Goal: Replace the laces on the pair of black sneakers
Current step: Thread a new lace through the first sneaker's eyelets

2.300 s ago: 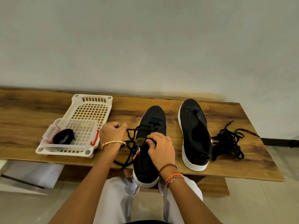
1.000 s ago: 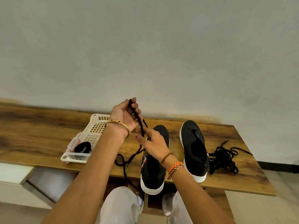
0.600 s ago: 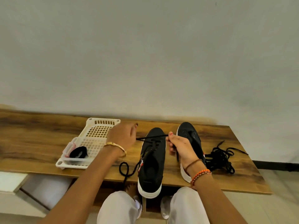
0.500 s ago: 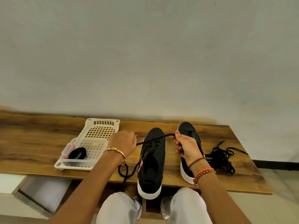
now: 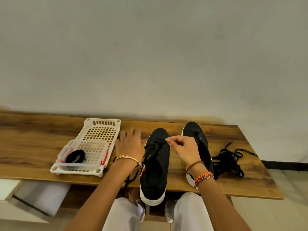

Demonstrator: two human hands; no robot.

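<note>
Two black sneakers with white soles stand on the wooden bench [image 5: 33, 140]. The near sneaker [image 5: 155, 165] is partly threaded with a black lace [image 5: 155, 146]. My right hand [image 5: 182, 150] pinches one lace end above its eyelets. My left hand [image 5: 130, 144] hovers with spread fingers just left of that shoe and holds nothing. The other lace end hangs off the bench edge under my left wrist. The far sneaker [image 5: 201, 144] has bare eyelets and is partly hidden by my right forearm. A pile of loose black laces [image 5: 228, 160] lies to its right.
A white plastic basket [image 5: 93, 130] sits left of my hands. A small clear box [image 5: 86, 155] inside it holds a coiled black lace [image 5: 75, 156]. A plain wall runs behind the bench. My knees in white trousers are below the front edge.
My left hand has let go of the lace and opened its fingers. My right hand moved left, back over the near sneaker, still pinching the lace end.
</note>
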